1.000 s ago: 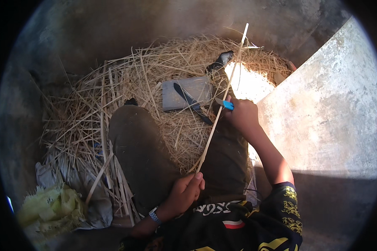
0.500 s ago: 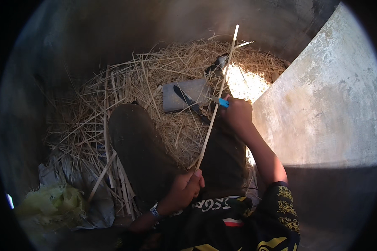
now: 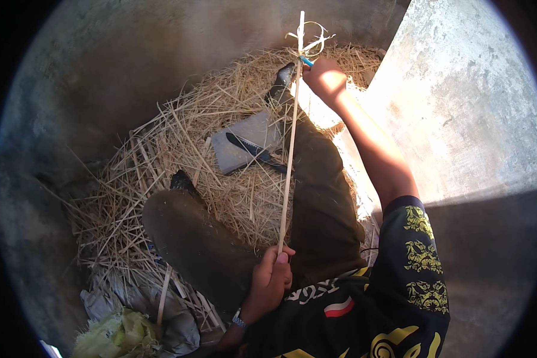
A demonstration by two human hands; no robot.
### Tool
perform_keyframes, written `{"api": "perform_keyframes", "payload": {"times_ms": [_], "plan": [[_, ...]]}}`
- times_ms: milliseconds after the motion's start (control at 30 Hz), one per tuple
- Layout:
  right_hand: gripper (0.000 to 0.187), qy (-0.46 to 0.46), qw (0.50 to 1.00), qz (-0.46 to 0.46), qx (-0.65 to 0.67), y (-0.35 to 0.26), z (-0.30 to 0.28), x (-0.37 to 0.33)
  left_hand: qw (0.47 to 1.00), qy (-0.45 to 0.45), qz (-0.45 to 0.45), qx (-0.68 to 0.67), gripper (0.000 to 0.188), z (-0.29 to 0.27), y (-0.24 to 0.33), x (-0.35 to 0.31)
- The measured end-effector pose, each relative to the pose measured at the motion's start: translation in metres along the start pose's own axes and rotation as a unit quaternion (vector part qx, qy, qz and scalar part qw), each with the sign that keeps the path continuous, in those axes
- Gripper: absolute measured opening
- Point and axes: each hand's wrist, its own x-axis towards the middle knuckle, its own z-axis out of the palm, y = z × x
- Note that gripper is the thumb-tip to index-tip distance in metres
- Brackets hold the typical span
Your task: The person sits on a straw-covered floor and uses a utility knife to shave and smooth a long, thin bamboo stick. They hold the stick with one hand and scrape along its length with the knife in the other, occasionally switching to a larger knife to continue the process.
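My left hand (image 3: 271, 285) is closed around the near end of a long, thin, pale stick (image 3: 289, 161), close to my lap. The stick points away from me between my legs, its far end up by the wall. In my right hand (image 3: 326, 80), arm stretched far forward, is a small blue-handled knife (image 3: 306, 61), held against the stick near its far end. Thin curled shavings (image 3: 316, 43) stand out from the stick just beyond the knife. Its blade is too small to make out clearly.
Loose straw-like shavings (image 3: 215, 107) cover the floor around my legs. Among them lies a flat grey block (image 3: 228, 156) with a dark, tooth-edged tool (image 3: 250, 148) across it. A yellow-green fibrous bundle (image 3: 116, 337) sits at lower left. Grey walls (image 3: 465, 119) stand around me.
My right hand and the knife have slid away from me along the stick to near its far end. More curled shavings show there. The stick has swung slightly left and stands more upright in view.
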Motion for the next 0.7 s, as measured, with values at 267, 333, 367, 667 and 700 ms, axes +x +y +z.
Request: {"api": "perform_keyframes", "payload": {"times_ms": [267,333,367,667,700], "plan": [[0.025,-0.034,0.988,-0.153,0.001,-0.017,0.005,-0.137,0.997,0.017,0.063,0.047,0.026,-0.007,-0.003,0.001],[0.026,-0.047,0.983,-0.173,0.025,-0.023,0.003,-0.17,0.995,0.026,0.06,0.075,0.026,-0.006,0.006,-0.005],[0.027,-0.021,0.979,-0.199,0.035,-0.022,0.003,-0.184,0.999,0.015,0.028,0.039,0.026,-0.008,0.012,-0.006],[0.035,0.074,0.941,-0.32,0.079,-0.027,-0.001,-0.251,0.999,-0.027,0.018,-0.041,0.032,-0.005,0.003,-0.006],[0.034,0.088,0.94,-0.321,0.079,-0.029,0.0,-0.242,0.999,-0.017,0.035,-0.026,0.032,-0.002,0.0,-0.004]]}}
